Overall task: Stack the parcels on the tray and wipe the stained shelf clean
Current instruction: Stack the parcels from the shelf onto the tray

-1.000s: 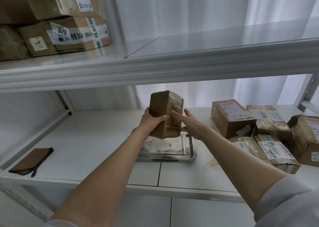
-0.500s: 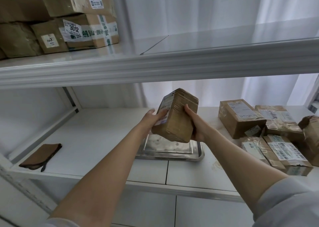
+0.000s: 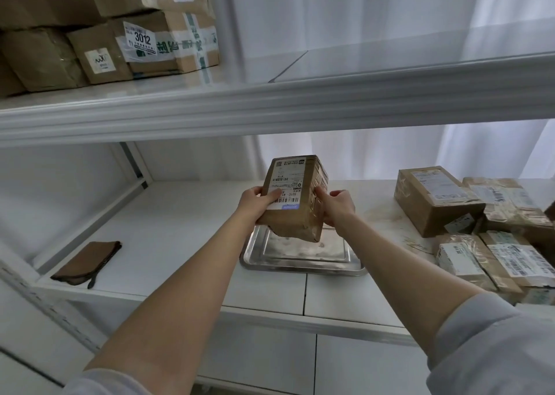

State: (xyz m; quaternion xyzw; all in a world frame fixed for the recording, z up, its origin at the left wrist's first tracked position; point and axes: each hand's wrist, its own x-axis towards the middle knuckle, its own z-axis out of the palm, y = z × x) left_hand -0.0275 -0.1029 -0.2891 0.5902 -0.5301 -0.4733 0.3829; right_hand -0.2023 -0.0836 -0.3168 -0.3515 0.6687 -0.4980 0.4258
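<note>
A brown cardboard parcel (image 3: 295,196) with a white shipping label facing me hangs tilted just above the metal tray (image 3: 300,262). My left hand (image 3: 255,202) grips its left side and my right hand (image 3: 336,207) grips its right side. The tray sits in the middle of the lower white shelf (image 3: 180,232). Pale brownish stains (image 3: 387,217) mark the shelf between the tray and the parcels on the right. A folded brown cloth (image 3: 87,262) lies at the shelf's left front.
Several taped parcels (image 3: 480,223) crowd the right end of the lower shelf. More cardboard boxes (image 3: 120,31) are stacked at the left of the upper shelf (image 3: 300,106), whose thick front edge hangs over the work area. White curtains hang behind.
The parcel has been turned from standing on end with its plain side facing me to tilted with its label facing me. Both hands now grip its sides; the right hand was open against it.
</note>
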